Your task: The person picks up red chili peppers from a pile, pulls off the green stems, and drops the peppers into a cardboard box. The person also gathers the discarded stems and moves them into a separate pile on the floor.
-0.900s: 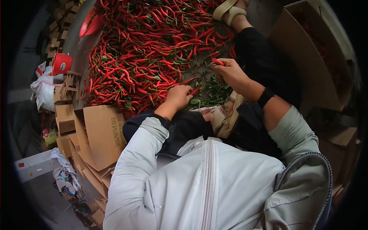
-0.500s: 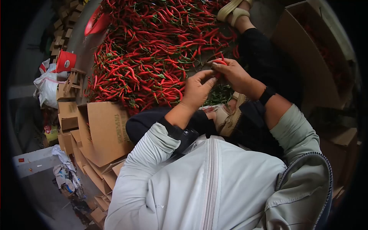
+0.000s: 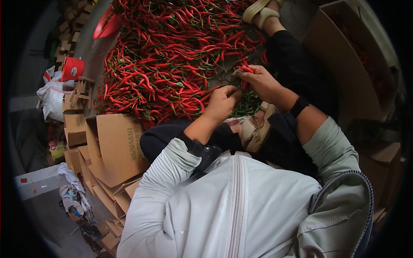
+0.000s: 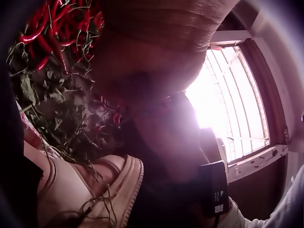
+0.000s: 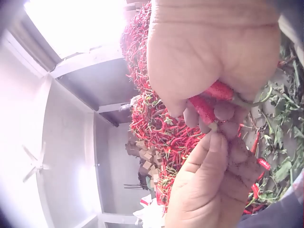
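My right hand (image 3: pixel 263 82) holds red chili peppers in its curled fingers. In the right wrist view, two of them show under that palm: one chili (image 5: pixel 203 110) with its stem end toward the other hand, and a second chili (image 5: pixel 221 90) with a curved green stem. My left hand (image 3: pixel 221 104) meets the right one from below left. Its thumb and fingertips (image 5: pixel 216 142) pinch the first chili at its stem end. A dark, shaded palm fills the top of the left wrist view and hides the fingertips there. Beyond both hands spreads a big pile of red chilies (image 3: pixel 159 64).
Green leaves and stems (image 3: pixel 247 105) lie by my sandalled foot (image 3: pixel 254 133). A tall cardboard box (image 3: pixel 344 56) with chilies stands at right, another carton (image 3: pixel 120 148) at left. Farther left are a red bucket (image 3: pixel 72 69), a white sack (image 3: pixel 52 96) and a red basin (image 3: pixel 107 26).
My left hand has moved from the pile's near edge up and right to meet the right hand. Its thumb and fingers, spread half a second ago, have come together. The right hand stays nearly in place.
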The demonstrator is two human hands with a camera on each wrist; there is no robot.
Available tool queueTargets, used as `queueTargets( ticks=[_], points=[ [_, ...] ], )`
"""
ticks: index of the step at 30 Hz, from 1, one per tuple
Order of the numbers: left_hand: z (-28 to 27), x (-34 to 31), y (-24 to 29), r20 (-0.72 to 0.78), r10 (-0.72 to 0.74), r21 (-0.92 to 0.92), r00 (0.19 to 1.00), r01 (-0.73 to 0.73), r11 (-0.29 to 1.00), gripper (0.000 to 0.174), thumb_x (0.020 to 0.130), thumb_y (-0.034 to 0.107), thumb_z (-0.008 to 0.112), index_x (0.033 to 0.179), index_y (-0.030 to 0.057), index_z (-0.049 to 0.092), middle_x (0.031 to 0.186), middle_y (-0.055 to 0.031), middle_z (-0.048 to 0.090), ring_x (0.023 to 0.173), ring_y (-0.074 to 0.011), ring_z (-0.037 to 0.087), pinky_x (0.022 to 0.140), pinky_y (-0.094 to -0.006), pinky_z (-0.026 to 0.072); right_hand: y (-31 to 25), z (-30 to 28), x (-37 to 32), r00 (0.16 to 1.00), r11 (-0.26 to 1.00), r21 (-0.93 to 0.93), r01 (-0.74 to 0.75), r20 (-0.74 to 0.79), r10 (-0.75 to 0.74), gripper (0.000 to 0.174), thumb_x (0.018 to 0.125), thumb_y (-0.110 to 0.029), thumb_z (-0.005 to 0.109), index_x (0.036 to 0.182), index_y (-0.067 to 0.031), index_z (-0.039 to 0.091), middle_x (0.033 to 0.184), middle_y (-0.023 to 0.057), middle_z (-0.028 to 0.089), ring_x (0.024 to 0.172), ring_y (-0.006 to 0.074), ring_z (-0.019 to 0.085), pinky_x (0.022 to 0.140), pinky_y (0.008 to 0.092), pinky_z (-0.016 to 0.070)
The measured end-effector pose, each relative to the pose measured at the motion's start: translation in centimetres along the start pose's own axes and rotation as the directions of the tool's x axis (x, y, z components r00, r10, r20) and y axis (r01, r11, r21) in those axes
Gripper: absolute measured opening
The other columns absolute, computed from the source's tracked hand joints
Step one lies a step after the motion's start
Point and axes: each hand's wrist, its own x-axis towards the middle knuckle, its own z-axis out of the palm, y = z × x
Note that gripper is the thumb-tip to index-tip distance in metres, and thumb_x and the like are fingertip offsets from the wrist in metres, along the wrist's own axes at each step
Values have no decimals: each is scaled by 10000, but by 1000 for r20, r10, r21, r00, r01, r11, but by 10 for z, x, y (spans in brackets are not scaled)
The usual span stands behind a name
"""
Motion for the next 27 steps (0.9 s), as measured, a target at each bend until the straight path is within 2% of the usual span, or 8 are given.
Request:
queueTargets(
  ticks=[3, 5, 6, 9, 11, 14, 18, 27],
  points=[
    [0, 1, -2, -17, 32, 30, 999, -32, 999, 156, 861, 125, 535, 917, -10, 589, 693, 11, 554, 597, -51, 482, 542, -200, 382, -1, 2, 0, 998, 1000, 2, -31, -47, 31, 151, 850, -185, 547, 888, -56, 617, 696, -48, 504, 580, 44, 420, 514, 216, 328],
    [0, 4, -6, -91, -10, -30, 996, 8, 1000, 149, 865, 131, 526, 901, 3, 592, 679, 7, 551, 568, -58, 480, 520, -201, 375, -3, 5, -2, 985, 944, -292, 155, -33, -171, 175, 854, -188, 548, 840, -19, 591, 667, -10, 496, 599, 64, 441, 540, 258, 371],
    [0, 5, -6, -91, -13, -32, 996, 10, 999, 149, 865, 131, 526, 901, 3, 592, 679, 7, 551, 568, -58, 480, 520, -201, 375, -4, 8, -4, 985, 944, -292, 152, -33, -169, 175, 854, -188, 548, 840, -19, 591, 667, -10, 496, 599, 64, 441, 540, 258, 371],
    [0, 7, -4, -108, -112, -100, 988, 101, 990, 152, 871, 152, 525, 873, 14, 590, 645, 9, 534, 530, -65, 464, 494, -206, 361, -6, 13, -7, 950, 802, -539, 257, -11, -312, 173, 831, -158, 566, 779, 7, 551, 651, 63, 490, 610, 156, 504, 566, 302, 404],
    [3, 10, -3, -147, -142, -126, 979, 124, 984, 171, 873, 179, 531, 833, 22, 585, 614, 16, 512, 508, -62, 443, 475, -210, 340, -5, 12, -6, 813, 495, -721, 485, 162, -560, 143, 788, -126, 588, 762, 4, 535, 687, 126, 483, 654, 274, 537, 576, 337, 419],
    [3, 16, -8, -189, -155, -49, 970, 148, 988, 181, 851, 159, 565, 808, -15, 591, 631, -3, 543, 550, -58, 459, 489, -222, 358, -6, 12, -6, 755, 414, -717, 560, 236, -612, 112, 762, -55, 577, 774, 17, 493, 706, 145, 469, 628, 331, 478, 553, 341, 402],
    [4, 21, -15, -218, -127, -16, 968, 127, 992, 202, 843, 172, 577, 783, -20, 593, 625, -5, 547, 560, -62, 455, 505, -234, 370, -9, 14, -9, 752, 398, -723, 565, 251, -610, 109, 752, -48, 581, 791, 16, 501, 725, 144, 483, 653, 326, 507, 568, 345, 417],
    [2, 22, -33, -224, -109, 81, 968, 130, 988, 249, 833, 213, 584, 715, -6, 593, 590, -20, 535, 556, -67, 439, 525, -264, 385, -6, 14, -14, 822, 392, -782, 485, 255, -509, 131, 736, -102, 598, 823, -17, 550, 787, 122, 533, 732, 325, 555, 626, 374, 460]
  ],
)
